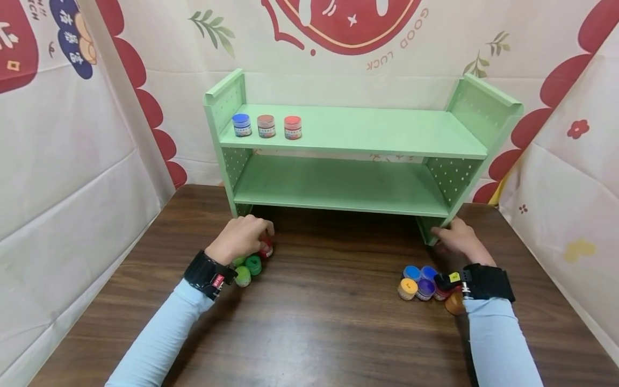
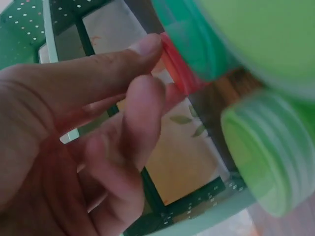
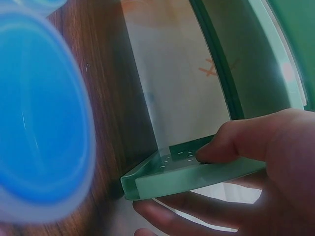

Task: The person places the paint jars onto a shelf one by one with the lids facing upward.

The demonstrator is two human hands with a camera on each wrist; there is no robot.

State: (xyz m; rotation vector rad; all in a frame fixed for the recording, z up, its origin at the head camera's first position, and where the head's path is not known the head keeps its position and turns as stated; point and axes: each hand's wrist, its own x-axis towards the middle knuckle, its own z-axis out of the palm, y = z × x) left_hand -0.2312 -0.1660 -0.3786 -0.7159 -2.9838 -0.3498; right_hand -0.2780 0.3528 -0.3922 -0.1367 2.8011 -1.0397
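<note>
My left hand point(image 1: 240, 239) reaches down at the table's left side and pinches a small red paint jar point(image 1: 265, 249) by its lid, thumb on one side and fingers on the other. Beside it stand green paint jars, one dark green point(image 1: 253, 264) and one light green point(image 1: 243, 277), which loom close in the left wrist view. My right hand point(image 1: 460, 240) grips the lower right side panel of a green two-tier shelf point(image 1: 338, 185). In the right wrist view the thumb lies on the panel's inner face point(image 3: 179, 160) and the fingers reach around its outside.
On the upper tier stand a blue jar point(image 1: 242, 125), a brown jar point(image 1: 266, 127) and a red-lidded jar point(image 1: 292, 128). Several more jars, including a yellow one point(image 1: 407, 289) and a purple one point(image 1: 425, 289), cluster on the wooden table point(image 1: 319, 322) by my right wrist. Printed cloth point(image 1: 159, 48) hangs around.
</note>
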